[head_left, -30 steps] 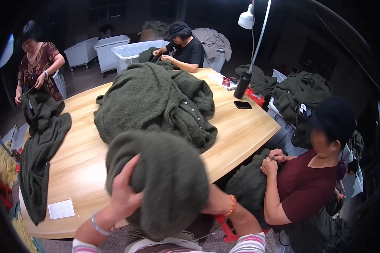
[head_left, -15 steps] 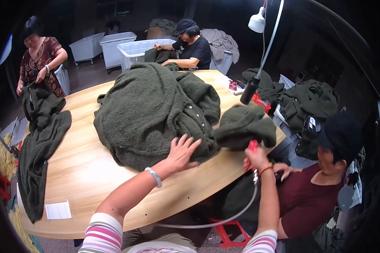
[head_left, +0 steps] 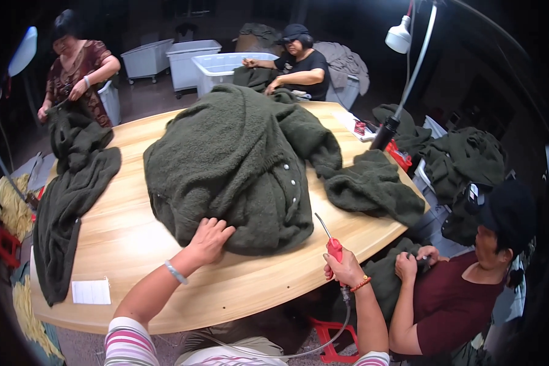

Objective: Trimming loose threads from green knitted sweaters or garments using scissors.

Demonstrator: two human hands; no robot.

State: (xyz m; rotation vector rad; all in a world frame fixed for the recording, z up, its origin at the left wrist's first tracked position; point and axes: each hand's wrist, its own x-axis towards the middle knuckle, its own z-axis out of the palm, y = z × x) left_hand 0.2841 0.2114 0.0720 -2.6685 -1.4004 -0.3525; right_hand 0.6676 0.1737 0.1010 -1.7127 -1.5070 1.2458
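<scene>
Head view: garment pile [head_left: 238, 165] under left hand [head_left: 208, 239]

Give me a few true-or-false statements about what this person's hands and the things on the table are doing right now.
1. The left hand rests flat on the big green garment pile. True.
2. The right hand is empty. False: it grips a red-handled tool with a thin metal tip and a hose trailing below.
3. The wooden table is round or oval. True.
4. A white paper slip lies on top of the pile. False: it lies on the bare table near the front left edge.
5. The left wrist is bare. False: it wears a bracelet.
</scene>
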